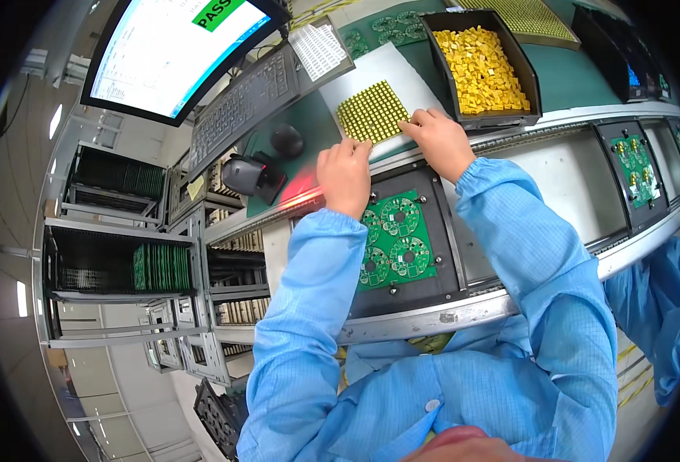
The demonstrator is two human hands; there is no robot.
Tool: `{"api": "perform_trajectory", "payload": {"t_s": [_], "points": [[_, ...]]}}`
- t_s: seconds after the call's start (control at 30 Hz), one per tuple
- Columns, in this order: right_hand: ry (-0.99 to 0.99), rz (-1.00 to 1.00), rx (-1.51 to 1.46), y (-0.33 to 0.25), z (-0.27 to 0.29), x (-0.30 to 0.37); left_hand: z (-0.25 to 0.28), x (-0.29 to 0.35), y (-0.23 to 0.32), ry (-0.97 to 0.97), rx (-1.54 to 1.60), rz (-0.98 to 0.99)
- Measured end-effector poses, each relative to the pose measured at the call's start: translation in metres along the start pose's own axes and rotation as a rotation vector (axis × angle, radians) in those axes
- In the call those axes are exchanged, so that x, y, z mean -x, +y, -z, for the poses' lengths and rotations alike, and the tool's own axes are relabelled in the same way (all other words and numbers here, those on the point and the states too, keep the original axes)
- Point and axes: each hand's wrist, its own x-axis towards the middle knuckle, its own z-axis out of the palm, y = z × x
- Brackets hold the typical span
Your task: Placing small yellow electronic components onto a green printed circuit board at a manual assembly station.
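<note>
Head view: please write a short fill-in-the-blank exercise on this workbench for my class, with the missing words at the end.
1. The small pieces in the black bin are coloured ____.
2. The computer mouse lies to the ____ of the yellow grid.
3. Of the left hand and right hand, the one nearer the bin is the ____ hand.

Missing words: yellow; left; right.

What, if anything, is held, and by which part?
The yellow grid has the left grip at its near edge and the right grip at its near right corner; whether it is held or merely touched cannot be told.
</note>
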Motion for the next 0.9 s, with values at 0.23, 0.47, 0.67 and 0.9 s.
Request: {"api": "perform_trajectory", "payload": {"t_s": [0.23,0.47,0.67,0.9], "points": [[-0.1,0.045,0.126,-0.014,0.004,-0.013,0.01,-0.006,-0.008,-0.085,0.109,0.104],[0.055,0.033,-0.078,-0.026,0.015,0.003,0.028,0.001,-0.012,-0.081,0.326,0.19],[-0.169,-0.379,-0.771,-0.015,0.046,0.04,0.079,0.049,0.014,-0.155,0.301,-0.04],[-0.215,-0.717,-1.244,-0.008,0.042,0.078,0.071,0.072,0.02,-0.203,0.214,-0.111]]}}
